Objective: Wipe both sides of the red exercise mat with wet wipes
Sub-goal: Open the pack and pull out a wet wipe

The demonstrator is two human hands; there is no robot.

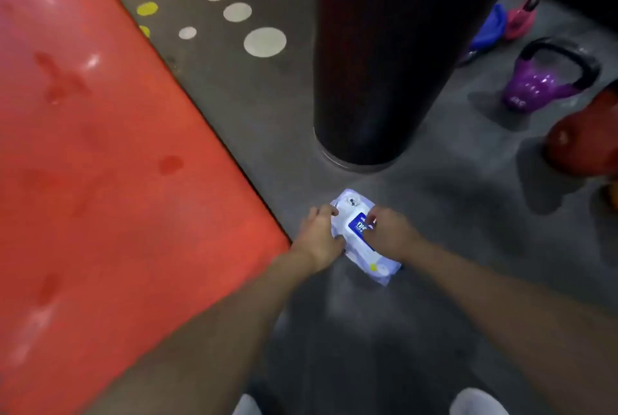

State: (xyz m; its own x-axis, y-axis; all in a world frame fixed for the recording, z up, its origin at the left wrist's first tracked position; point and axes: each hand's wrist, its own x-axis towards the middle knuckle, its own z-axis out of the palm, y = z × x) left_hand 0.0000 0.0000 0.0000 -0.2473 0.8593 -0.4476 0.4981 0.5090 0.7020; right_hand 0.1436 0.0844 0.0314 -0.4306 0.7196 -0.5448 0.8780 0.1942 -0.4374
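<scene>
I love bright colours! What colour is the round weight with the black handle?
Purple. The kettlebell shows best in the head view, over on the right.

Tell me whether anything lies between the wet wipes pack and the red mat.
Nothing visible does. The left hand and right hand hold the wet wipes pack on grey floor beside the red exercise mat; the black cylinder stands beyond the pack, not between them.

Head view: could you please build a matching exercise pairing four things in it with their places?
1 red mat
2 wipes pack
3 purple kettlebell
4 black cylinder

A gripped by the left hand and right hand
B fills the left of the view
C right of the view
D upright, beyond the pack

Pairs: 1-B; 2-A; 3-C; 4-D
</scene>
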